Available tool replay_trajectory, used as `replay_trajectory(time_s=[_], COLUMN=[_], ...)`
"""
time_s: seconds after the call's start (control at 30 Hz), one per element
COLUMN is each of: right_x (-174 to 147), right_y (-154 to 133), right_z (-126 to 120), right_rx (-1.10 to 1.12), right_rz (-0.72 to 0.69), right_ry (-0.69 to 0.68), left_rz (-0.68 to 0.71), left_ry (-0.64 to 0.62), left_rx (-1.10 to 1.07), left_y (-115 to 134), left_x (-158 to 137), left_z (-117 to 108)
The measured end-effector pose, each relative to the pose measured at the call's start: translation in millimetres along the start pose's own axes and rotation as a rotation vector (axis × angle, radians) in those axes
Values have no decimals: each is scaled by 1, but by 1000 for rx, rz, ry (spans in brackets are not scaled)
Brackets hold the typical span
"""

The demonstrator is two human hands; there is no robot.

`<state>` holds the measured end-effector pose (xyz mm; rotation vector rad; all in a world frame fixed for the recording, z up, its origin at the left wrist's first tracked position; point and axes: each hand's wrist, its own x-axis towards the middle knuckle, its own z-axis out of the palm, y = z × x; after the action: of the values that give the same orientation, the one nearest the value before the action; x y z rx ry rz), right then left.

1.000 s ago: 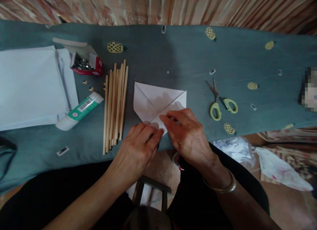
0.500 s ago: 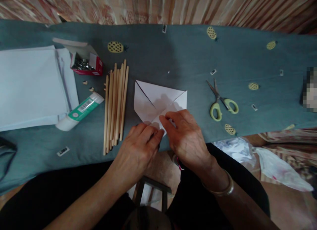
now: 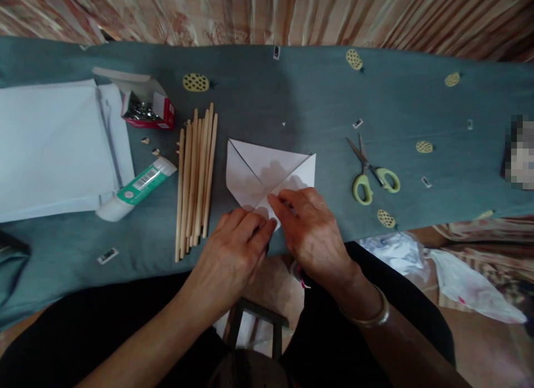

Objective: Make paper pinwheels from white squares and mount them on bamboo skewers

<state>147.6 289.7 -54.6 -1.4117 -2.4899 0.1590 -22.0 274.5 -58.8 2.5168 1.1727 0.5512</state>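
A folded white paper envelope (image 3: 267, 164) lies at the near edge of the cloth-covered table, its flaps meeting in diagonal lines. My left hand (image 3: 240, 240) pinches its lower edge, fingers bent and pressed together. From the other side, my right hand (image 3: 311, 224) grips the same paper, thumb and forefinger closed on the lower flap near the left fingertips. The fingers hide the bottom corner of the envelope. Left of it lies a bundle of thin wooden sticks (image 3: 197, 176). To the right, scissors (image 3: 367, 171) with light green handles rest with their blades slightly apart.
A green-and-white glue tube (image 3: 139, 188) lies beside a stack of white paper (image 3: 45, 148). An open red box (image 3: 148, 112) holds small metal pieces. Plastic bags (image 3: 471, 285) lie below the table at right. A striped curtain (image 3: 258, 15) hangs along the far edge.
Both hands stay almost in place on the envelope. The right-hand flap's diagonal edge shows more clearly now. The whole view has shifted slightly.
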Motion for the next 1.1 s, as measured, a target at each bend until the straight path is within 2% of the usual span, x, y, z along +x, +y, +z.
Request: replay_trajectory(time_s=[0.27,0.43,0.57,0.67,0.93,1.1], right_x=[5,1,1,5,20,23], right_y=[-7,8,31,46,60,70], right_z=[2,-6,-9,-5,2,-4], right_rx=[-43,82,103,115,204,209], right_rz=[14,10,170,260,179,210], right_ry=[-29,40,138,151,104,148], left_rz=[-11,8,27,21,47,54], left_ry=[-15,15,34,36,32,27], left_rx=[22,24,30,31,37,28], left_y=[1,0,0,0,-2,-4], left_x=[1,-1,-3,-4,-3,-3], left_z=[-1,1,2,2,1,-1])
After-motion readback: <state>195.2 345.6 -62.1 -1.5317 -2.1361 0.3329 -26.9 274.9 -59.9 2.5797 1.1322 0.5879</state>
